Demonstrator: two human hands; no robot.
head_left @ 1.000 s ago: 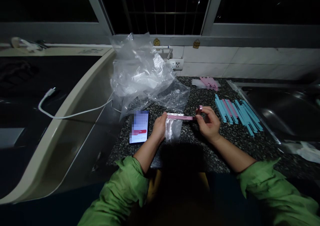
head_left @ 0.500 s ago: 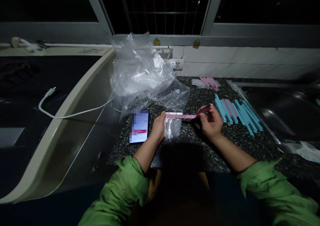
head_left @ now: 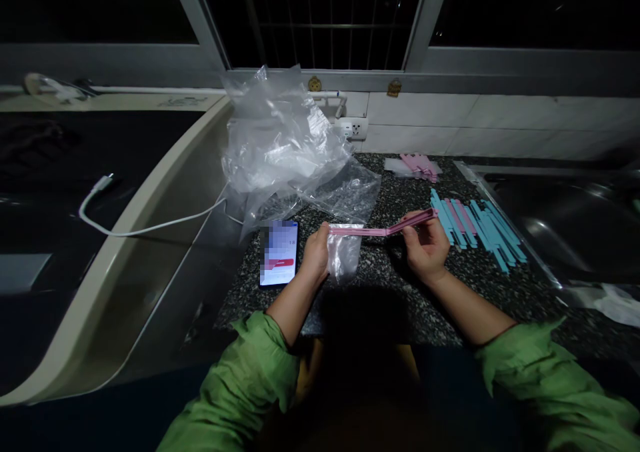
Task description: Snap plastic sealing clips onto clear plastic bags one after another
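A long, thin pink strip (head_left: 363,232) with a bend in its middle spans the space between my hands above the counter. Its left end is pinched by my left hand (head_left: 316,251), fingers closed. The right half slants upward, gripped near its far end by my right hand (head_left: 427,247), thumb below and fingers behind. Beneath the strip, beside my left hand, a small clear plastic bag (head_left: 345,255) catches the light; whether the hand also touches it I cannot tell. Several blue strips (head_left: 484,232), with some pink ones (head_left: 460,217) among them, lie right of my right hand.
A lit phone (head_left: 279,255) lies left of my left hand. Behind it rises a crumpled pile of clear plastic bags (head_left: 285,145). Pink pieces (head_left: 420,164) lie near the wall. A metal sink (head_left: 565,219) is at the right, a washing machine (head_left: 165,172) with a white cable (head_left: 145,229) at the left.
My right hand has shifted slightly to the right, and the strip's right half has swung outward, so the bend is wider. My left hand has barely moved.
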